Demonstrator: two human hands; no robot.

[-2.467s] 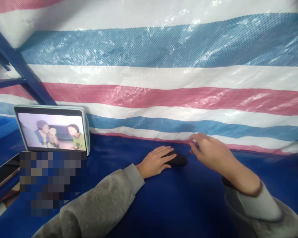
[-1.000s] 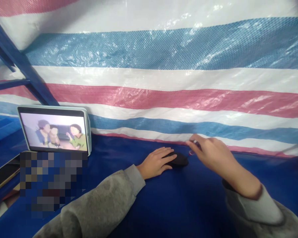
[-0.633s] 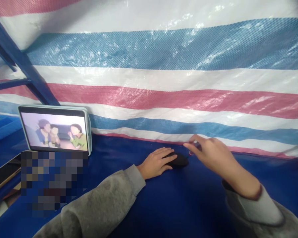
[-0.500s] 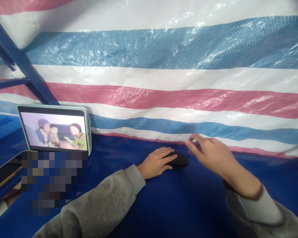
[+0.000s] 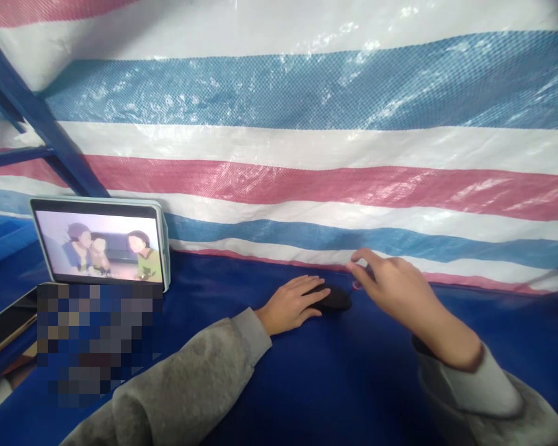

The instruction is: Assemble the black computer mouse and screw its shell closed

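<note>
My left hand (image 5: 294,305) lies palm down with its fingers stretched out over a flat, rounded black object (image 5: 338,298) on the blue table surface (image 5: 325,384). The fingers cover part of that object, and its kind is unclear. To the right, my right hand (image 5: 390,282) is raised just above the table near the back edge. Its thumb and index finger are bent toward each other in a pinch. A tiny pinkish-red thing (image 5: 356,285) shows by the thumb tip, too small to name. The other fingers of this hand are mostly hidden.
A tablet (image 5: 100,244) in a pale case stands at the left, playing a cartoon. A phone (image 5: 7,322) lies in front of it, beside a blurred-out patch. Striped plastic sheeting (image 5: 307,142) hangs behind the table. A blue metal frame (image 5: 65,142) and blue tray (image 5: 9,238) are at left.
The picture on the tablet has changed slightly. My right hand has shifted a little left and up; my left hand stays on the black object.
</note>
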